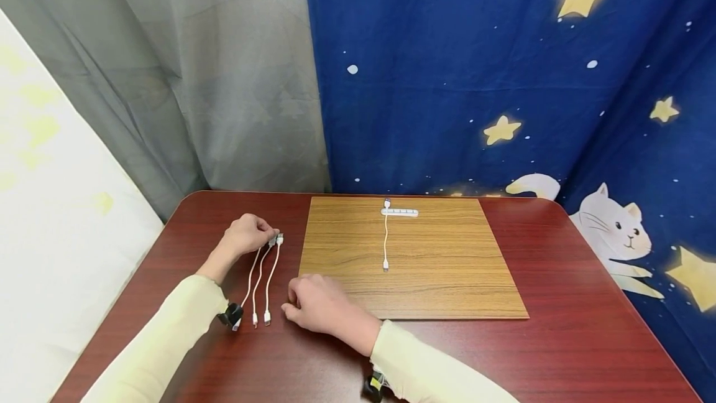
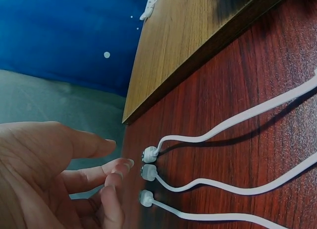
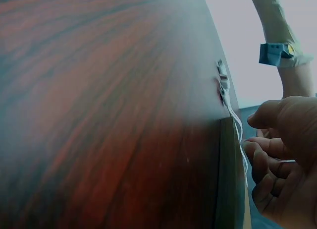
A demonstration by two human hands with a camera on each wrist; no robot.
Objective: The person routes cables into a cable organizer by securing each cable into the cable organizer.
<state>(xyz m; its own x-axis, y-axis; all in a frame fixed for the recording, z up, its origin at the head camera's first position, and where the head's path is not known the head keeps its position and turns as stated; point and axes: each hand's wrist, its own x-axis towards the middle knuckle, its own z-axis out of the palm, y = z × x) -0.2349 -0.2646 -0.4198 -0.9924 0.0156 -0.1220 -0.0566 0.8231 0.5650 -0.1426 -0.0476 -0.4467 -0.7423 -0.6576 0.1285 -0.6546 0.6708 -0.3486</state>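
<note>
Cables [image 2: 247, 191], three, lie on the counter [image 1: 565, 266] left of the board [image 1: 447, 254], long axes running away from you. Your left hand [image 1: 246, 234] is nearer, fingers parted and empty, the far plugs [image 2: 148, 172] just to its right; your right hand [image 1: 321, 303], loosely curled, empty, is near the board's corner.

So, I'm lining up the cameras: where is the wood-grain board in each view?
Head: the wood-grain board lies below and right of centre.
Left wrist: board at upper middle.
Right wrist: board at bottom, right of centre, mostly edge-on.
Shared landmark: the red-brown table under it.
</note>
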